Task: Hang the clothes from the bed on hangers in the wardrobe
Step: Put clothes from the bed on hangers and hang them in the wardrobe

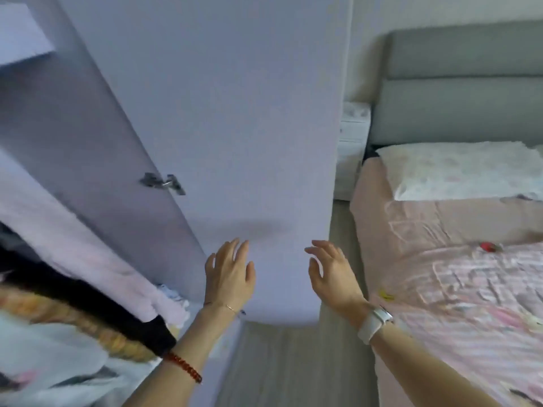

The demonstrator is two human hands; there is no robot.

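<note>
The wardrobe's pale lilac door stands open in front of me. My left hand is open, fingers spread, held at the door's lower part; I cannot tell if it touches. My right hand is open near the door's right edge, holding nothing. Clothes hang inside the wardrobe at the left: a pink garment, a black one, an orange fuzzy one and a white one. The bed with its pink sheet lies at the right.
A white pillow lies at the head of the bed under a grey headboard. A small red object and a yellow one lie on the sheet. A white nightstand stands behind the door. Grey wooden floor runs between wardrobe and bed.
</note>
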